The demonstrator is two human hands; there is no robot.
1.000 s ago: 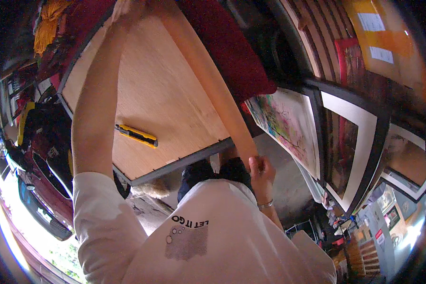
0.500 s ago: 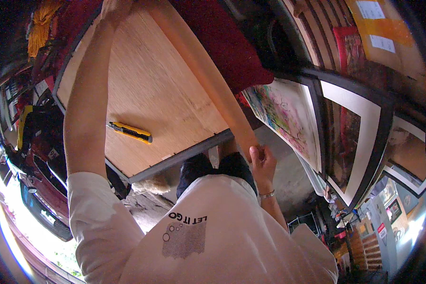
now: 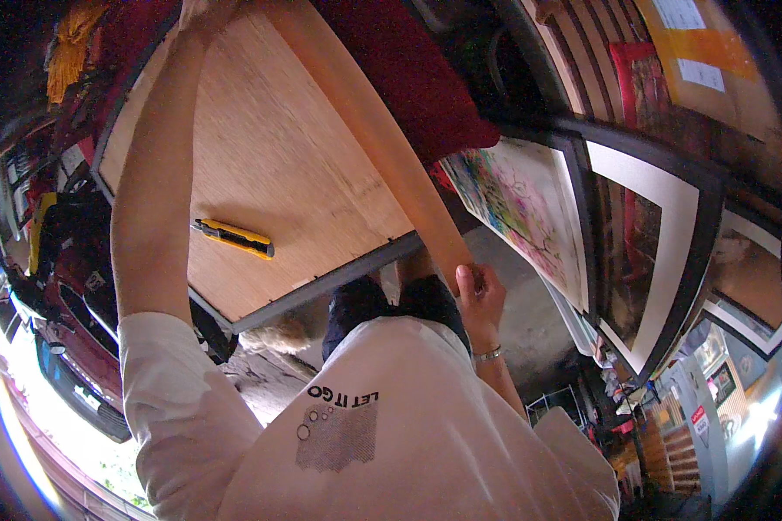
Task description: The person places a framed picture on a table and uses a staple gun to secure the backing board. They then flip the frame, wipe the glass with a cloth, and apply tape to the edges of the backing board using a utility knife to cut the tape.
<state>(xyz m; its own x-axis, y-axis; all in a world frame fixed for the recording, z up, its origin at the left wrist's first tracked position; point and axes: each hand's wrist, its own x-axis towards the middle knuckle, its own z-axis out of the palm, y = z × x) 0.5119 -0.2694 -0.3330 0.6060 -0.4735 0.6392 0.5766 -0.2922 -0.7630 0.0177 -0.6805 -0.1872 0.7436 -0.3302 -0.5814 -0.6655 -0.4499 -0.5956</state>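
Leftmost, an orange fringed cloth hangs at the upper left of the frame, with a dark red vehicle below it at the left side. Next comes the left forearm, rising to the left hand at the top edge, where it is blurred and partly cut off, so I cannot tell whether it grips anything. A wooden board with a grey edge fills the upper middle, and a yellow cutter knife lies on its lower left part, beside the forearm. Along the board's right side a long brown strip slants from the top edge down to the centre right, past a dark red cloth. There the right hand, a bracelet at its wrist, pinches the strip's lower end between thumb and fingers. Farther right stand a colourful painting and a black frame with a white border.
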